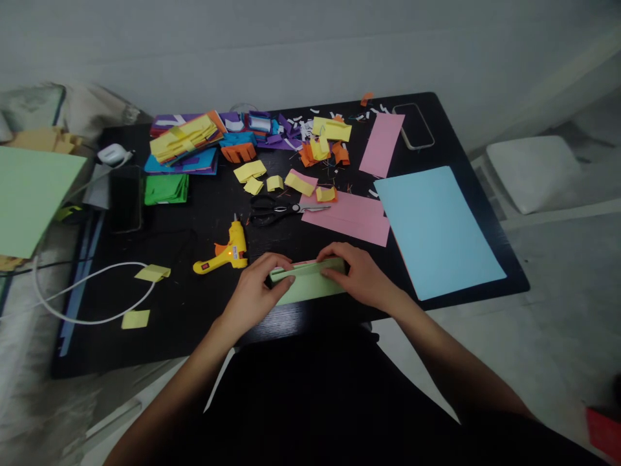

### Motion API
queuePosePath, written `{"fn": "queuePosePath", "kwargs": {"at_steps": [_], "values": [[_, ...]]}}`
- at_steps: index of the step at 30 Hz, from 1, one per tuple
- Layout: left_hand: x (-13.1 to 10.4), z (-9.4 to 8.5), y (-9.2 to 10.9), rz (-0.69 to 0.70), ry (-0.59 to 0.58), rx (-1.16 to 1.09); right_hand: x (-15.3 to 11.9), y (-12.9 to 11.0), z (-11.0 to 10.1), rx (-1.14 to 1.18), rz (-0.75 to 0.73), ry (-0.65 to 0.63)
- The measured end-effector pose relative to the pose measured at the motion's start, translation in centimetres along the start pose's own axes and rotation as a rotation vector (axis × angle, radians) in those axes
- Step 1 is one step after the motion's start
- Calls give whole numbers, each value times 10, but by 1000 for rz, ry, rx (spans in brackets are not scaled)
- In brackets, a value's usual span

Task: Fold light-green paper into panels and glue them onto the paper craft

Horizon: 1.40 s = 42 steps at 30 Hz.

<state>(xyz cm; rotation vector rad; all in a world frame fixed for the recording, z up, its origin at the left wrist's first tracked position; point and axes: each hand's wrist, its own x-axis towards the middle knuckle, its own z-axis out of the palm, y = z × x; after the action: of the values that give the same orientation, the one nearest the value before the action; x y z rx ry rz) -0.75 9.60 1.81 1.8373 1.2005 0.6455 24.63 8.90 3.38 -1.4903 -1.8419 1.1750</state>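
A light green strip of paper (310,287) lies near the table's front edge, its far side folded over, with a thin pink edge showing behind it. My left hand (259,288) grips its left end between thumb and fingers. At the right end, my right hand (356,275) pinches the fold the same way. Left of my hands lies a yellow glue gun (226,252) with a small lit spot on its body. Black-handled scissors (279,208) rest beyond my hands, their blades over a pink paper sheet (347,217).
Light blue sheets (439,233) cover the table's right side, below a phone (414,126). Folded yellow paper (187,139), green paper (166,188) and many scraps lie along the back. At left are a dark phone (125,197) and a looped white cable (97,321).
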Motion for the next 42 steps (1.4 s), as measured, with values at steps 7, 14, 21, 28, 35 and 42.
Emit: {"fn": "queuePosePath", "kwargs": {"at_steps": [7, 14, 21, 28, 35, 42], "values": [[0, 2, 2, -2, -57, 119, 28, -5, -17, -233, -78, -262], [-5, 11, 1, 182, 54, 281, 11, -11, 7, -572, -254, -146], [-14, 18, -2, 378, 80, 481, -29, -7, 39, -766, -405, 178], [-15, 20, -4, 374, 71, 448, -48, -5, 53, -723, -382, 284], [-16, -4, -1, 294, 45, 295, -46, -5, 54, -729, -394, 273], [-17, -66, -28, 8, 280, 604, -46, -5, 56, -722, -367, 209]]}}
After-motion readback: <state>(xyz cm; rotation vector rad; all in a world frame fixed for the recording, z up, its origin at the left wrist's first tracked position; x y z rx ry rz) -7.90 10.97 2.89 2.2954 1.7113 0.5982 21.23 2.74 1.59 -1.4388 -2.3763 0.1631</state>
